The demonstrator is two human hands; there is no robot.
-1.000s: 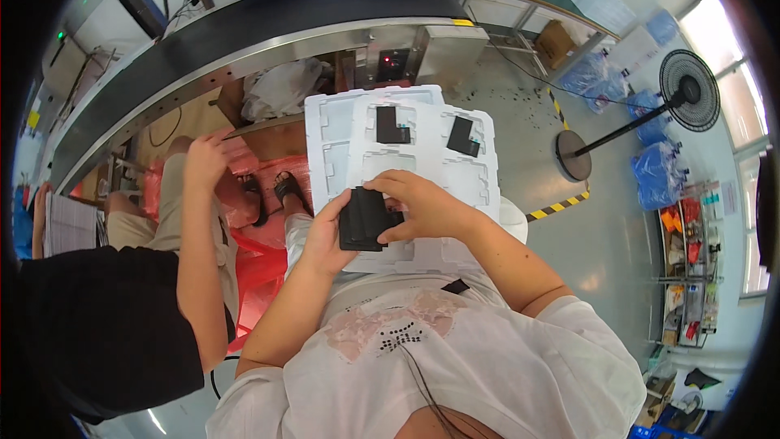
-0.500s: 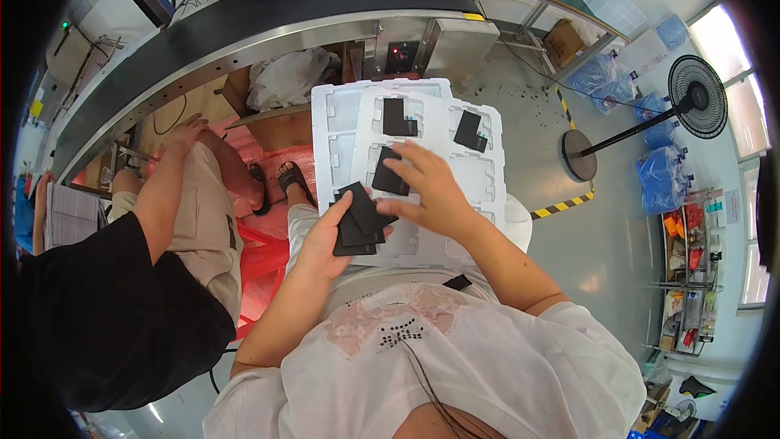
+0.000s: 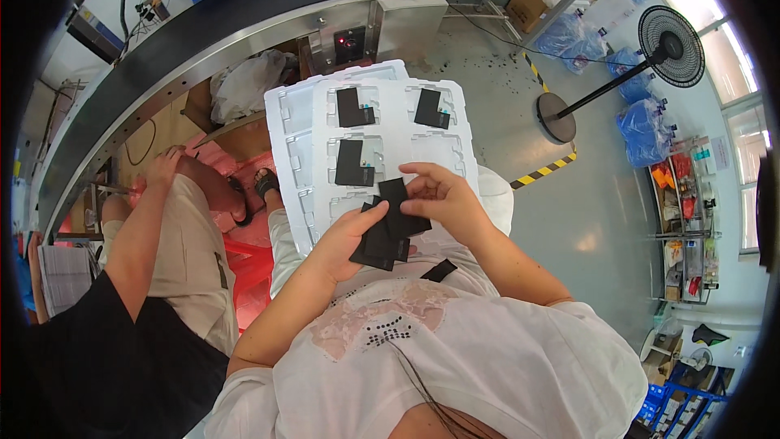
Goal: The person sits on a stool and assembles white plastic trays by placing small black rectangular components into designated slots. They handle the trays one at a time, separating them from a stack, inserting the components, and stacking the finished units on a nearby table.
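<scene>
My left hand [image 3: 340,242] is closed on several thin black flat pieces [image 3: 379,247], fanned out above the near part of a white moulded tray [image 3: 396,118]. At the upper right of this fan, the thumb and fingers of my right hand [image 3: 452,205] pinch the top black piece [image 3: 395,198]. Three L-shaped black pieces lie in tray pockets: one at the far left [image 3: 349,107], one at the far right [image 3: 429,108] and one nearer on the left [image 3: 350,164]. Small pale green tabs show beside them. The tray rests over my lap.
Under the top tray lies another white tray [image 3: 284,126], offset to the left. A black conveyor belt [image 3: 268,0] runs across the far side. On my left sits a person in a black shirt [image 3: 122,349]. A standing fan [image 3: 671,47] is at the far right.
My right hand has drawn back from the nearer left piece on the tray to the fan of pieces in my left hand. The whole view has shifted, putting the tray further left.
</scene>
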